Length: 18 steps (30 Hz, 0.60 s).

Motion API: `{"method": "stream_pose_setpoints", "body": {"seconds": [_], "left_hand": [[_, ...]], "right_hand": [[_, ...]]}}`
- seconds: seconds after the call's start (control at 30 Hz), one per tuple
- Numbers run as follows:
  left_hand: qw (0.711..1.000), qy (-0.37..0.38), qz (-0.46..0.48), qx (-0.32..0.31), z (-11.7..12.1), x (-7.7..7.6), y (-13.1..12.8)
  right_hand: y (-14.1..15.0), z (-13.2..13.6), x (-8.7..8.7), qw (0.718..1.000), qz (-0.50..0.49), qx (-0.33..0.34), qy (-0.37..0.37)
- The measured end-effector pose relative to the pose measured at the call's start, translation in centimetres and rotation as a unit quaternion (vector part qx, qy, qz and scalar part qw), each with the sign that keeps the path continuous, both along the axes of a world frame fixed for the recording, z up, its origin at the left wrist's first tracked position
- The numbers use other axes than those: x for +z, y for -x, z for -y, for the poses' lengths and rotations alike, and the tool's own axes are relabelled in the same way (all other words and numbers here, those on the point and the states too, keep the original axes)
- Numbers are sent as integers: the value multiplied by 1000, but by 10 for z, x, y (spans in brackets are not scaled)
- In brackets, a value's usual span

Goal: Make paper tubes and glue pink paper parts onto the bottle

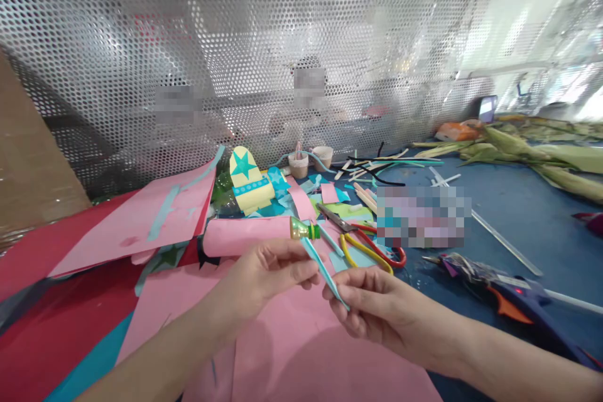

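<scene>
Between my two hands is a narrow light-blue paper strip (325, 271), slanting down to the right. My left hand (277, 267) pinches it near its upper part, and my right hand (370, 301) pinches its lower end. Just beyond my left hand lies a bottle wrapped in pink paper (249, 234), its green-capped neck pointing right. Scissors (360, 240) with red and yellow handles rest a little past my right hand. Pink sheets (282, 352) spread beneath both hands.
A glue gun (504, 292) with a red light lies at right, a clear glue stick (506, 242) beyond it. Paper scraps, a yellow cutout with a star (247, 179), small cups (298, 164) and corn husks (527, 151) sit further back. A perforated metal screen (245, 44) stands behind.
</scene>
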State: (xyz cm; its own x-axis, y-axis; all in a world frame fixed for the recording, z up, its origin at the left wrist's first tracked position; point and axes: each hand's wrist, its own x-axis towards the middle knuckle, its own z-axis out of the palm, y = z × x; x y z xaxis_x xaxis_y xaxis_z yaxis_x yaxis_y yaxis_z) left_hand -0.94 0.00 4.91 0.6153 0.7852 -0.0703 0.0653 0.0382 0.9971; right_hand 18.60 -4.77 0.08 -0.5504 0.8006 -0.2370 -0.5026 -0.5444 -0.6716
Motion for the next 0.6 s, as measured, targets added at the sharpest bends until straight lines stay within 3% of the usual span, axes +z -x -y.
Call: {"method": "stream_pose_setpoints", "body": {"seconds": [0.2,0.6], "left_hand": [[998,29,19,49,10,-1,-9],[997,2,21,80,13,-8,-12]], "right_hand": [[1,2,0,1000,14,6,7],[3,-2,-8,991,102,-7,-88]]}}
